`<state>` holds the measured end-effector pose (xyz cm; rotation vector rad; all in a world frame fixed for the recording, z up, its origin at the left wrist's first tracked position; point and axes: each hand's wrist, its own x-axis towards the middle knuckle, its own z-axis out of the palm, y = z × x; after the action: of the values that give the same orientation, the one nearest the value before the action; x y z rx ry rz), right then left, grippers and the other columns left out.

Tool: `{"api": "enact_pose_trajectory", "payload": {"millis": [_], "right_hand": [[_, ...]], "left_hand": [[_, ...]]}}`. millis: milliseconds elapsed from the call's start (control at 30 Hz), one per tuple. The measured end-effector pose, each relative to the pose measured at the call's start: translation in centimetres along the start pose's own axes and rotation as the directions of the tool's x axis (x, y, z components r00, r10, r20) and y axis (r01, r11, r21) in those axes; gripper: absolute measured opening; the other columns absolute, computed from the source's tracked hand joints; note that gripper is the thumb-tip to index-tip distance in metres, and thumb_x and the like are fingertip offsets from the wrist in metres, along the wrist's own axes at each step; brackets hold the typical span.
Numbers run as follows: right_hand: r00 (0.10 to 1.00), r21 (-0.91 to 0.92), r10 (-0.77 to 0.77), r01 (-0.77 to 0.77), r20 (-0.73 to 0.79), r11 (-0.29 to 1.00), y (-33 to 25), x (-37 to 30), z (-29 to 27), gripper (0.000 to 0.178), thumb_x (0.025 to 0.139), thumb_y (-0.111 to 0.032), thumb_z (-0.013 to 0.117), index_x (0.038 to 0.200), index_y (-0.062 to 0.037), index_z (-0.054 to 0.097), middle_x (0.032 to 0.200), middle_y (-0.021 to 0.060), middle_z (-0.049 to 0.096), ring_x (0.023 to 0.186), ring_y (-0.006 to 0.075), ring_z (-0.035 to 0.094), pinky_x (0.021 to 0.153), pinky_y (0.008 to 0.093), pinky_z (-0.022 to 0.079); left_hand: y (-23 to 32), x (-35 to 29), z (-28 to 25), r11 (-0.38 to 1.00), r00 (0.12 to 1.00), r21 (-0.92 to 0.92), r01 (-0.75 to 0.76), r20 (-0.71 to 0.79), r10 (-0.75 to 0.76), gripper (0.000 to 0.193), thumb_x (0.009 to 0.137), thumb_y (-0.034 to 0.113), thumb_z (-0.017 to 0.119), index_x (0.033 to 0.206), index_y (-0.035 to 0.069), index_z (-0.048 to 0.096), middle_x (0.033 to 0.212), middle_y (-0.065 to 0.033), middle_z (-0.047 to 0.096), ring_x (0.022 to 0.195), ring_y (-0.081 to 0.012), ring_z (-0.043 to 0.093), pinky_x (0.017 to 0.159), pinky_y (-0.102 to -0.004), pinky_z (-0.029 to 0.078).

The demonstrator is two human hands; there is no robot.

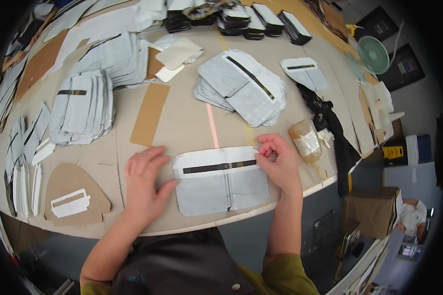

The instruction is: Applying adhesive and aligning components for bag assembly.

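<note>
A pale grey panel [221, 191] with rounded corners lies flat near the table's front edge. A white strip with a dark slot [206, 168] crosses its upper half, and a seam runs down its middle. My right hand [281, 164] has its fingers curled and its thumb on the panel's upper right corner, pinching the edge. My left hand [145, 182] is just beyond the panel's left edge, slightly blurred, with fingers apart and nothing in them. Left of that hand, a brown card template [76, 182] bears a white slotted frame [71, 202].
Stacks of similar panels [83, 113] stand at the left, with another pile [246, 83] beyond the middle. A brown card strip [150, 114] lies between them. A jar [305, 140] and black cloth [330, 123] are at the right. Dark-edged bundles [251, 24] line the back.
</note>
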<state>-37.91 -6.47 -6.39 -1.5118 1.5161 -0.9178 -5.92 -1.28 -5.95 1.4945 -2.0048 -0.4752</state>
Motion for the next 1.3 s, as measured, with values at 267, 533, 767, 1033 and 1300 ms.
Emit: {"api": "enact_pose_trajectory", "payload": {"millis": [267, 533, 767, 1033, 1300], "right_hand": [[0.998, -0.035, -0.051, 0.052, 0.028, 0.998, 0.3, 0.2, -0.1, 0.037, 0.078, 0.006, 0.070, 0.114, 0.0007, 0.063, 0.080, -0.0039, 0.060, 0.075, 0.0049, 0.053, 0.071, 0.0205, 0.043], [0.999, 0.028, -0.049, 0.049, -0.010, 0.998, 0.6, 0.2, 0.2, 0.036, 0.075, 0.001, 0.072, 0.110, -0.0044, 0.067, 0.075, -0.0014, 0.064, 0.071, 0.0092, 0.056, 0.070, 0.0251, 0.048], [0.998, 0.001, -0.057, 0.057, -0.003, 0.998, 0.6, 0.1, 0.0, 0.037, 0.075, 0.000, 0.072, 0.111, -0.0045, 0.068, 0.075, -0.0007, 0.064, 0.071, 0.0115, 0.057, 0.070, 0.0265, 0.049], [0.971, -0.005, -0.170, 0.172, -0.170, 0.985, 0.8, -0.7, -0.1, 0.041, 0.075, 0.004, 0.071, 0.115, -0.0051, 0.066, 0.081, -0.0010, 0.064, 0.074, 0.0122, 0.058, 0.075, 0.0267, 0.049], [0.981, -0.120, -0.049, 0.026, -0.190, 0.992, -1.0, -3.3, 1.1, 0.033, 0.079, 0.006, 0.068, 0.110, -0.0037, 0.066, 0.082, 0.0013, 0.067, 0.073, 0.0089, 0.062, 0.070, 0.0231, 0.050]], "left_hand": [[4.9, 4.5, 2.1, 0.929, 0.948, -0.274, -0.250, 0.127, 0.293, 0.036, 0.081, -0.002, 0.069, 0.117, 0.001, 0.065, 0.123, -0.0126, 0.060, 0.110, -0.0314, 0.058, 0.093, -0.0381, 0.048], [6.3, 5.5, 7.4, 0.946, 0.946, -0.108, -0.304, 0.081, 0.314, 0.033, 0.078, 0.003, 0.074, 0.110, 0.000, 0.070, 0.105, -0.0104, 0.058, 0.093, -0.0281, 0.057, 0.081, -0.0384, 0.050], [6.4, 5.3, 7.4, 0.942, 0.941, -0.070, -0.329, 0.058, 0.333, 0.035, 0.078, 0.004, 0.074, 0.112, 0.000, 0.071, 0.106, -0.0101, 0.058, 0.094, -0.0280, 0.056, 0.082, -0.0385, 0.049], [6.3, 5.2, 7.6, 0.937, 0.936, -0.044, -0.347, 0.050, 0.349, 0.035, 0.077, 0.005, 0.075, 0.112, 0.000, 0.071, 0.109, -0.0098, 0.058, 0.098, -0.0283, 0.055, 0.085, -0.0384, 0.049], [6.2, 5.2, 7.7, 0.935, 0.935, -0.038, -0.351, 0.037, 0.353, 0.036, 0.077, 0.005, 0.075, 0.112, 0.000, 0.070, 0.114, -0.0103, 0.059, 0.101, -0.0294, 0.055, 0.087, -0.0396, 0.048]]}}
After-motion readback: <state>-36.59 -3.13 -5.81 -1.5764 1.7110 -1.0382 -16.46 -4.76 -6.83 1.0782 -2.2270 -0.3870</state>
